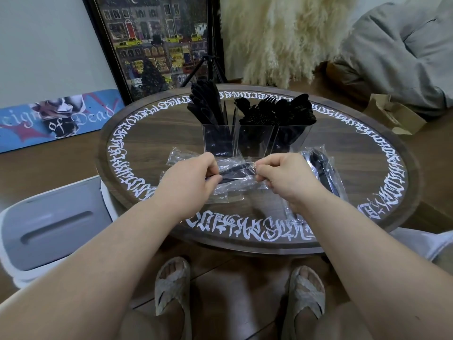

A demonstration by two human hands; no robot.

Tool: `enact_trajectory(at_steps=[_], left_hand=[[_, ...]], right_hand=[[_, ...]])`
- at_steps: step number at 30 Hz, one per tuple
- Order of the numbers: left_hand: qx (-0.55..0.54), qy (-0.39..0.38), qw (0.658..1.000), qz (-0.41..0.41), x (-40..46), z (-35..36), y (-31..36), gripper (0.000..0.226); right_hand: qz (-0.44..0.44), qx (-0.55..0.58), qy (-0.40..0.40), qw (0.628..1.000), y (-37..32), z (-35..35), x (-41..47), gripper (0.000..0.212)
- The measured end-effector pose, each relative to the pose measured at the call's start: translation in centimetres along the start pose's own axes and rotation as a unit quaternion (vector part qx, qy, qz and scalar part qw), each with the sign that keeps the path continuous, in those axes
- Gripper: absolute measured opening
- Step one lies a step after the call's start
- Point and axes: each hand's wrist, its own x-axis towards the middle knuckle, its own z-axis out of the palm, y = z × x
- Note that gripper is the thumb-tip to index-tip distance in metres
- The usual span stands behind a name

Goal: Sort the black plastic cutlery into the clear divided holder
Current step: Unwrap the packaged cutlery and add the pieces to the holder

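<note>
A clear divided holder (252,141) stands at the middle of the round table, with black knives (206,104) in its left compartment, forks (259,114) in the middle one and spoons (299,109) in the right one. Just in front of it my left hand (191,177) and my right hand (284,175) each pinch one end of a clear wrapped cutlery packet (235,174) held above the table. A black piece shows inside the wrapper between my hands.
More wrapped black cutlery (321,168) lies to the right of my hands, and empty clear wrappers (181,155) lie to the left. A white-lidded bin (49,227) stands at the table's left. The round wooden table (367,153) has white lettering round its rim.
</note>
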Motion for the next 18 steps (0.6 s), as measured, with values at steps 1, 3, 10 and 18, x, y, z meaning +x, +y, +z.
enact_trajectory(at_steps=[1, 3, 10, 18], left_hand=[[-0.003, 0.0, 1.0, 0.001, -0.02, -0.06, 0.1, 0.01], [-0.009, -0.007, 1.0, 0.004, -0.06, -0.15, 0.34, 0.01], [-0.029, 0.0, 0.999, 0.015, -0.02, -0.05, 0.5, 0.008], [-0.068, 0.038, 0.996, 0.036, -0.14, -0.11, 0.84, 0.005]], right_hand=[[-0.001, 0.0, 0.001, 1.0, 0.02, -0.02, 0.01, 0.02], [-0.008, 0.001, 0.011, 1.0, 0.01, -0.06, 0.01, 0.02], [-0.01, 0.025, -0.007, 1.0, 0.07, -0.25, -0.01, 0.014], [0.016, 0.069, -0.04, 0.997, 0.03, -0.33, 0.16, 0.015]])
